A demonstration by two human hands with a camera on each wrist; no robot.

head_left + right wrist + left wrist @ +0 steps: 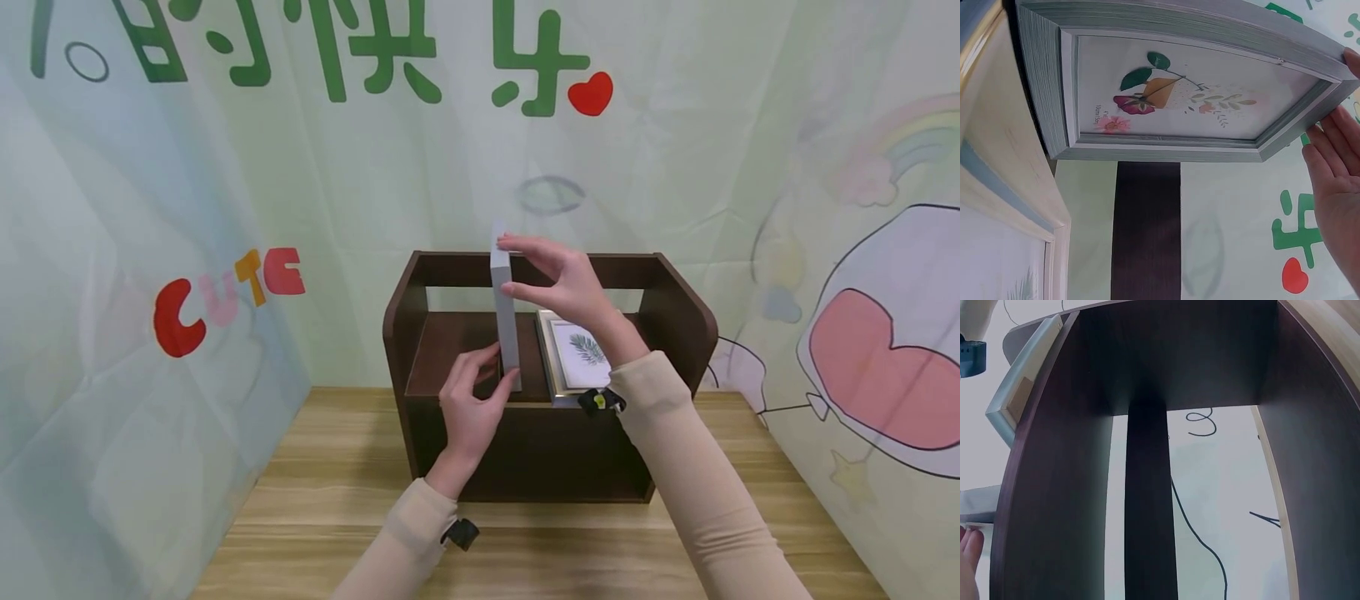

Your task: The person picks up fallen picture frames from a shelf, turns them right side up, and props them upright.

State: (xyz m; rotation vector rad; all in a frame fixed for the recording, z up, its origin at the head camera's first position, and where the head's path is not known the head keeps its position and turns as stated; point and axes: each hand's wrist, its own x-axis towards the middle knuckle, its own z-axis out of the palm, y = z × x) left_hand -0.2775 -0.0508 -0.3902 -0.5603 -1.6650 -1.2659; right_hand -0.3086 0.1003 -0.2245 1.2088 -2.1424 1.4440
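Observation:
A grey picture frame (506,317) stands upright, edge toward me, on the upper shelf of a dark brown rack (457,333). Its front, in the right wrist view, shows pressed flowers and leaves behind a grey wooden border (1166,153). My left hand (476,412) grips the frame's lower near edge between thumb and fingers. Higher up, my right hand (566,279) holds the top with thumb and fingertips. To the right, a white picture frame (585,354) with a green leaf print lies flat on a gold-edged frame (551,367), partly hidden by my right wrist.
The rack stands on a wood-grain surface (337,467), its side panels (675,317) rising on both sides of the shelf. A printed cloth backdrop (360,183) hangs behind and at both sides. The left wrist view looks into the rack's open lower compartment (1185,356).

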